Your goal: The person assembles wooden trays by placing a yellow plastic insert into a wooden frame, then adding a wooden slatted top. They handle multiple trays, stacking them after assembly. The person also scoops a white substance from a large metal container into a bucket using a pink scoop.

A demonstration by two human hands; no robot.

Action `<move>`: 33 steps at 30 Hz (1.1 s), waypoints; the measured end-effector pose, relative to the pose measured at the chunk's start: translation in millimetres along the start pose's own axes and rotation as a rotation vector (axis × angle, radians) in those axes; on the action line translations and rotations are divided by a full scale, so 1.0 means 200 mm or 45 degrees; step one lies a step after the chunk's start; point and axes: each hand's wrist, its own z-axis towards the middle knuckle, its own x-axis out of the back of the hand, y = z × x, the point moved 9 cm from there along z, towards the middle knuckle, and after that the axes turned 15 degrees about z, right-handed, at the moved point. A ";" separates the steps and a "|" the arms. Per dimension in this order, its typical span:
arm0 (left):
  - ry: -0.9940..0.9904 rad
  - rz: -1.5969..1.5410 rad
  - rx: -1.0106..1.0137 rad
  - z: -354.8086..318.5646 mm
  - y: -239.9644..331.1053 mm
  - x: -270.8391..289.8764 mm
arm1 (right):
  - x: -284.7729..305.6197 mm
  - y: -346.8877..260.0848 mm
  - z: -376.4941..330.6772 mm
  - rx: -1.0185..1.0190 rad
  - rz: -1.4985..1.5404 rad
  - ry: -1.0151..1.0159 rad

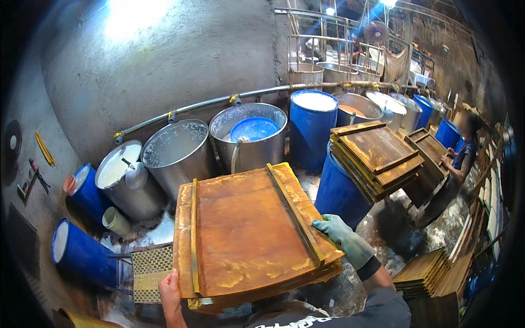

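Note:
In front of me is a broad, orange-brown wooden board (243,232) with two raised battens and yellowish patches along its edges. At least one more board edge shows below it; what bears the boards underneath is hidden. My left hand (170,290), bare, grips the near left edge, thumb on the side and the other fingers mostly out of sight. On the right edge, my right hand (344,240) in a grey-green glove with blue fingertips is closed around the board beside the right batten.
Steel vats (183,145) and blue drums (313,131) line the wall. Right of me, a stack of similar boards (377,150) rests on a blue drum (342,186); a person (462,158) works beyond. A woven seat (153,276) stands left; more boards (421,273) lie low right.

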 end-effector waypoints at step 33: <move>-0.517 1.285 -1.348 0.15 0.42 -1.02 | -0.79 -0.09 0.10 1.346 -1.287 -0.557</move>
